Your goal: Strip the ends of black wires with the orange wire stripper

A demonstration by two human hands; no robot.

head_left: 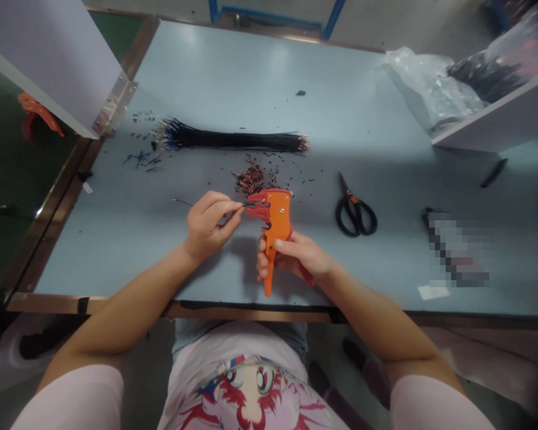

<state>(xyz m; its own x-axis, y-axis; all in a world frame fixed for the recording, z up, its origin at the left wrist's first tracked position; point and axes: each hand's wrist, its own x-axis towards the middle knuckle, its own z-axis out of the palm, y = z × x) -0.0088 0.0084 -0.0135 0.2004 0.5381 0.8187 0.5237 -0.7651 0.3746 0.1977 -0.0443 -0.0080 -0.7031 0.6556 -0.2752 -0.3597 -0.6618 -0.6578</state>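
My right hand (296,254) is wrapped round the handles of an orange and red wire stripper (278,218), which stands upright over the table with its jaws to the left. Between the thumb and fingers of my left hand (213,221) is a thin dark wire (183,202). One end of the wire reaches into the stripper's red jaws; the other trails left to a blue tip. Just behind the jaws lies a heap of copper and black wire scraps (251,178). Farther back stretches a long bundle of black wires (237,141), blue-tipped at left, bare copper at right.
Black-handled scissors (355,212) lie right of the stripper. Loose blue-tipped pieces (141,158) are scattered at left. Clear plastic bags (439,83) rest by a white panel (497,116) at back right. Another panel (58,60) stands at left, near an orange tool (40,113).
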